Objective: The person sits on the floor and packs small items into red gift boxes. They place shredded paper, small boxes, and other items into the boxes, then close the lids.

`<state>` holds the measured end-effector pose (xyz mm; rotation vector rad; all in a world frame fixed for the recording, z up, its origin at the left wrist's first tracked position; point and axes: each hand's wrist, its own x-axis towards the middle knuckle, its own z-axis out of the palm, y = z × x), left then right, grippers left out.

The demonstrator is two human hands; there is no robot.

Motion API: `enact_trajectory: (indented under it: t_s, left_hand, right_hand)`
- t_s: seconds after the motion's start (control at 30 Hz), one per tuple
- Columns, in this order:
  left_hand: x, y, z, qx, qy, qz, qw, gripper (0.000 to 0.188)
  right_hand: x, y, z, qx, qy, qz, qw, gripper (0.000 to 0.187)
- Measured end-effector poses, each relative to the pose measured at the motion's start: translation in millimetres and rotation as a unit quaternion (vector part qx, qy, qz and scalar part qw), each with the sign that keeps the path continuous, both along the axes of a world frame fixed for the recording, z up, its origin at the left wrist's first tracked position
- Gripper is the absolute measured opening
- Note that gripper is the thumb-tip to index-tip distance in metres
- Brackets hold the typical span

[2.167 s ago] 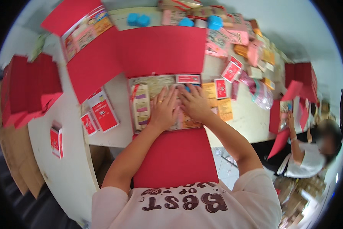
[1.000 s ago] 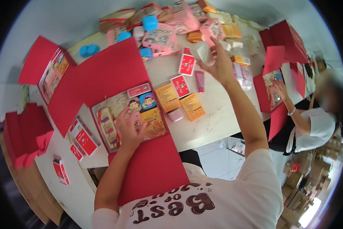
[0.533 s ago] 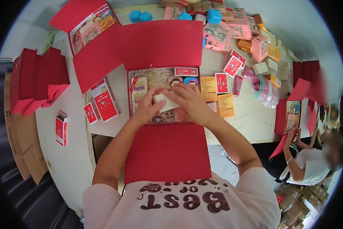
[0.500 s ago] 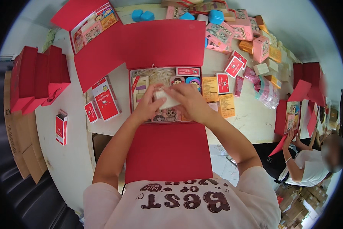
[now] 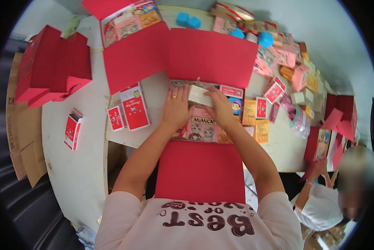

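An open red gift box (image 5: 212, 50) lies before me, its far flap raised and its near flap folded down toward me. My right hand (image 5: 221, 109) grips a small cream-white box (image 5: 200, 96) by its right end, over the far middle of the gift box. My left hand (image 5: 177, 105), with a ring on it, lies flat with fingers stretched forward over the left part of the contents, touching or close to the white box's left end. Below the hands sits a pink pack (image 5: 202, 128) with cat pictures. A small red carton (image 5: 231, 91) and a blue round-cornered tin (image 5: 235, 105) fill the right side.
Red cartons (image 5: 135, 109) lie left of the gift box; another filled red box (image 5: 128, 23) stands behind. Orange boxes (image 5: 262, 131) and a pile of pink packs (image 5: 285, 57) spread to the right. Stacked red boxes (image 5: 55, 66) stand far left. A co-worker (image 5: 320, 204) handles a red box at right.
The view has shifted, so the scene sits farther right. My left hand has let go of the white box and flattened; the box has moved away from me, held by the right hand.
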<state>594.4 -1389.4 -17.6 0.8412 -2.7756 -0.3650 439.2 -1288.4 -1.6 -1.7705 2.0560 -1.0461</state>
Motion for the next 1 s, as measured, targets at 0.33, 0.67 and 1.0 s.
enact_trajectory:
  t_s: [0.33,0.67,1.0]
  left_hand:
    - [15.0,-11.9,3.5,0.01,0.024,-0.003,1.0,0.067]
    - [2.4,-2.1,17.5,0.005,-0.016,0.025,1.0,0.066]
    - [10.3,-7.0,11.2,-0.024,-0.055,-0.009,0.998,0.066]
  right_hand:
    - [14.2,-4.0,4.2,0.12,0.073,0.043,0.989,0.058]
    - [-6.2,0.2,1.7,0.175,0.05,0.094,0.979,0.054]
    - [-6.6,-1.3,2.0,0.146,0.013,0.115,0.983,0.055]
